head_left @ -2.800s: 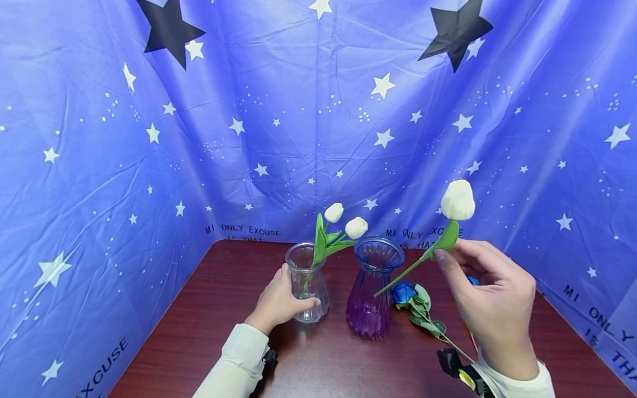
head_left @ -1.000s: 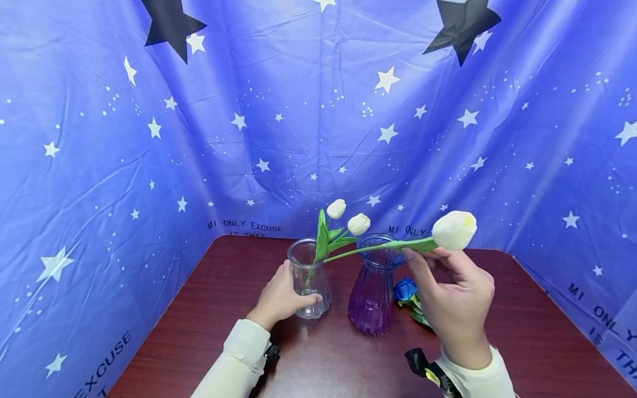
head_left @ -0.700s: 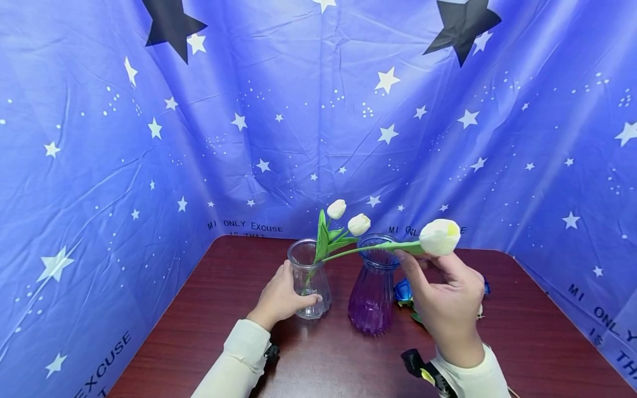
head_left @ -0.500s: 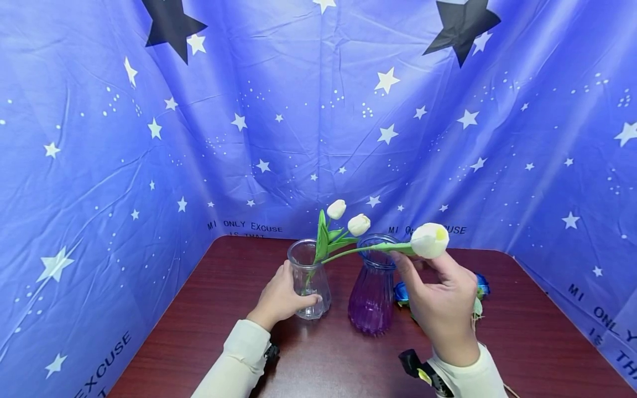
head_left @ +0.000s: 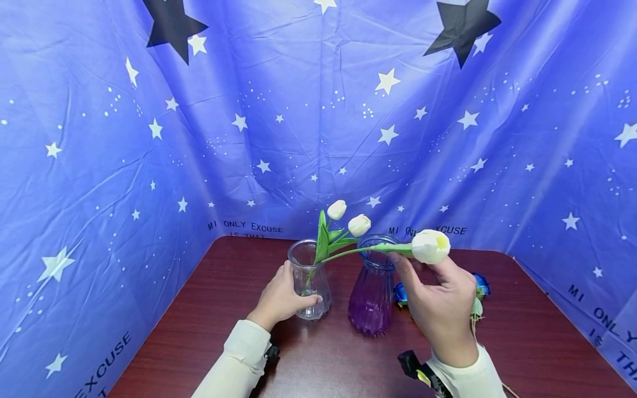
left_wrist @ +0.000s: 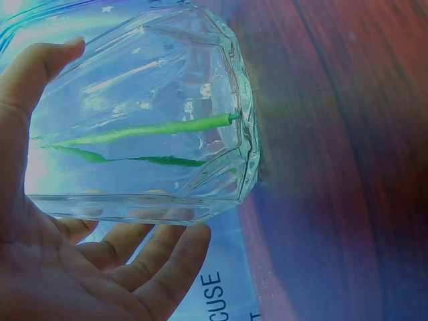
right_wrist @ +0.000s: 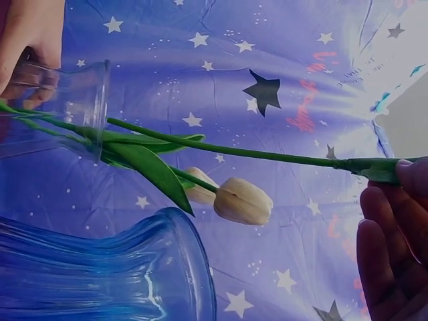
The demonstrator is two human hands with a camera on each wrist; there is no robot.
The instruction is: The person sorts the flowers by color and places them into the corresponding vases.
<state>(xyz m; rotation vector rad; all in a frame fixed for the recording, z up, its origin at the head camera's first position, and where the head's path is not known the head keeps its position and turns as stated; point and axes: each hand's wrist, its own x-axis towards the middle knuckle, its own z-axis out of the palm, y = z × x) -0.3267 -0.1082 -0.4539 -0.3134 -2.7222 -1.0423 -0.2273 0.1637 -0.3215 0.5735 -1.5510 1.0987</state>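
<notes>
White-bloomed, a tulip (head_left: 431,246) is lying nearly level, the right hand (head_left: 443,304) pinching it below the bloom. Leftward of that hand, its stem tip is hovering at the clear vase's rim (head_left: 316,283); the left hand (head_left: 282,296) is gripping that vase. Insertion is apparently starting, probably calling for steering the tip inside.

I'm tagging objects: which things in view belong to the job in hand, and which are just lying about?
In the job, it seems:
clear vase, in the left hand
white tulip, in the right hand
two white tulips, in the clear vase

Apparently just lying about:
purple-and-blue vase, held by neither hand
blue flowers, partly hidden
</notes>
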